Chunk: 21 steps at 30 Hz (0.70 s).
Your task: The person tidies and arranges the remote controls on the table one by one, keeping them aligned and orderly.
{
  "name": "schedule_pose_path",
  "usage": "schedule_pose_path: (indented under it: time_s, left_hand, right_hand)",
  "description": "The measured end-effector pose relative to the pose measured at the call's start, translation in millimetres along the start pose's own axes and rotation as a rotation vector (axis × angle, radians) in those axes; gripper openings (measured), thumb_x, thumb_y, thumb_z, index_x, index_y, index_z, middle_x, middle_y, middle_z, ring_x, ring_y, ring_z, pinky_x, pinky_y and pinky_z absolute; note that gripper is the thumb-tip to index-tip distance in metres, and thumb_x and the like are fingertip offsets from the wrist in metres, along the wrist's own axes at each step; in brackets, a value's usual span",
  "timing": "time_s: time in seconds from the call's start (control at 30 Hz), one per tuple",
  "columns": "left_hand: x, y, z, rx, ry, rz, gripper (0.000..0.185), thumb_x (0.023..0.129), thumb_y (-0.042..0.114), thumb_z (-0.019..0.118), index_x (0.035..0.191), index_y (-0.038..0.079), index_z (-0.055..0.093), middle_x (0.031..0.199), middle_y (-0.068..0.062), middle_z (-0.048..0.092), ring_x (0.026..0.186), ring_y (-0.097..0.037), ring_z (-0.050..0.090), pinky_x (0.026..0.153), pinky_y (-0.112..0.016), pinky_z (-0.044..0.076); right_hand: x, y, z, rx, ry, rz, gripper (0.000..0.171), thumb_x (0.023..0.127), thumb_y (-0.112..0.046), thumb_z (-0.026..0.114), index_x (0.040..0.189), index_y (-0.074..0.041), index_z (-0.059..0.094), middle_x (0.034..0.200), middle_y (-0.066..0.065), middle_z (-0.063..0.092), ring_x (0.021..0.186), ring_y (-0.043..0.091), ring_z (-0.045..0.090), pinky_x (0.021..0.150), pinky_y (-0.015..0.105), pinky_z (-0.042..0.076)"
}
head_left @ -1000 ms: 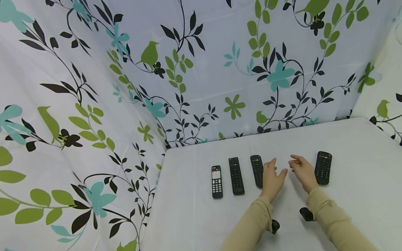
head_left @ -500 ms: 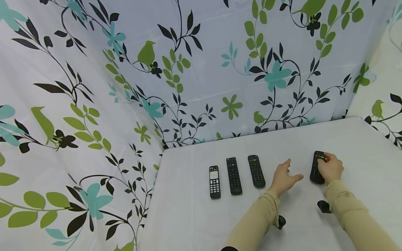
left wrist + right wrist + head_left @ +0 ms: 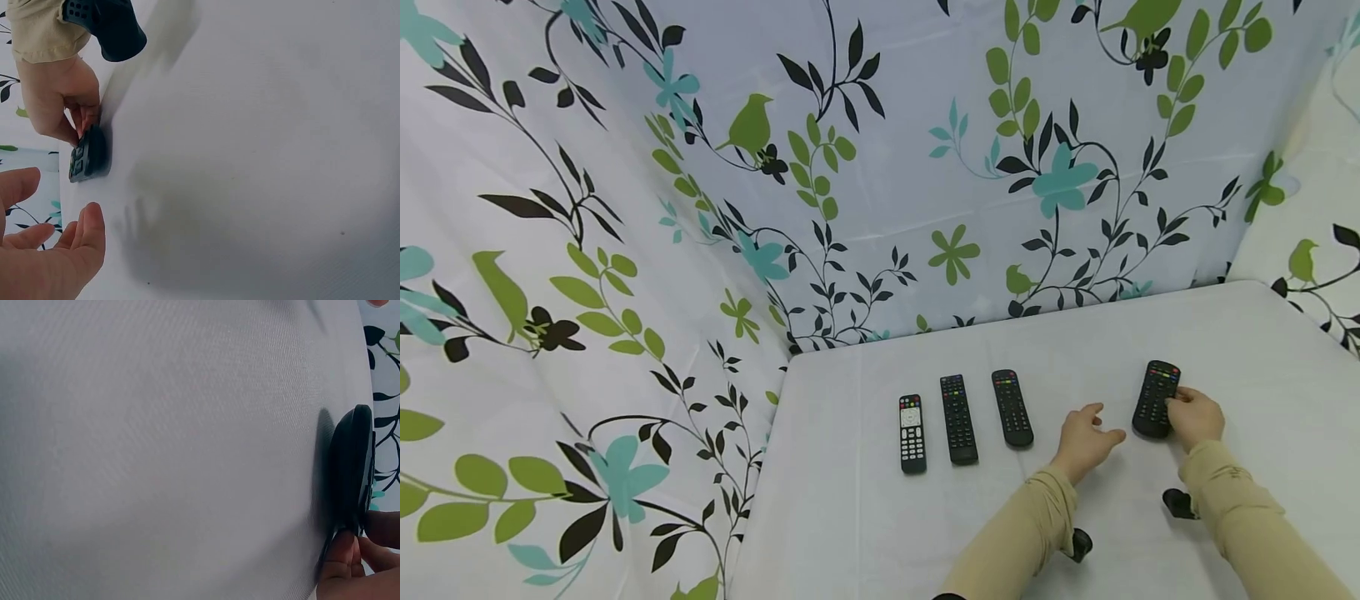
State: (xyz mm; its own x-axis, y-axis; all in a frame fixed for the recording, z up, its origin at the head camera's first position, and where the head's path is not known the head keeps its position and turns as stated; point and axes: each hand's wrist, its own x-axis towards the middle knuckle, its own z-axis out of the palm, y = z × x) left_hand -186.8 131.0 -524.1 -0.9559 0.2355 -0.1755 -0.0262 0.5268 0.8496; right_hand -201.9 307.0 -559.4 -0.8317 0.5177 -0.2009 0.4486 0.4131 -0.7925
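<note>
At the right of the row in the head view, a black remote control [image 3: 1156, 400] lies tilted to the right. My right hand [image 3: 1197, 418] pinches its right edge between thumb and fingers. From the right wrist view, the remote [image 3: 351, 465] appears edge-on, its near side slightly off the cloth, with my fingertips [image 3: 340, 553] at its lower end. My left hand [image 3: 1084, 443] hovers to the left of that remote, holding nothing. In the left wrist view its fingers [image 3: 92, 228] and thumb are spread apart.
Three more remotes lie in a row leftwards: a plain black one [image 3: 1012, 408], a longer one [image 3: 959, 419] and one with white buttons [image 3: 913, 434]. A white cloth covers the table [image 3: 850, 517]. Patterned curtains [image 3: 880, 167] hang behind and at the sides.
My right hand moved right to the rightmost remote and took its edge; the remote has shifted slightly left. My left hand moved right, away from the plain black remote.
</note>
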Motion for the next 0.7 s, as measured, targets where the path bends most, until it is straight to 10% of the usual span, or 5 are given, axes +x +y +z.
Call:
schedule_pose_path:
  time_s: [0.7]
  left_hand:
    - [1.8, -26.0, -1.6, 0.001, 0.069, -0.002, 0.039, 0.076, 0.012, 0.065, 0.114, 0.004, 0.064, 0.079, -0.003, 0.060, 0.071, -0.005, 0.046, 0.066, -0.016, 0.039]
  right_hand:
    - [-8.8, -16.8, 28.9, 0.050, -0.183, -0.072, 0.052, 0.094, -0.017, 0.041, 0.137, 0.011, 0.034, 0.135, 0.035, 0.039, 0.122, 0.047, 0.039, 0.098, 0.052, 0.037]
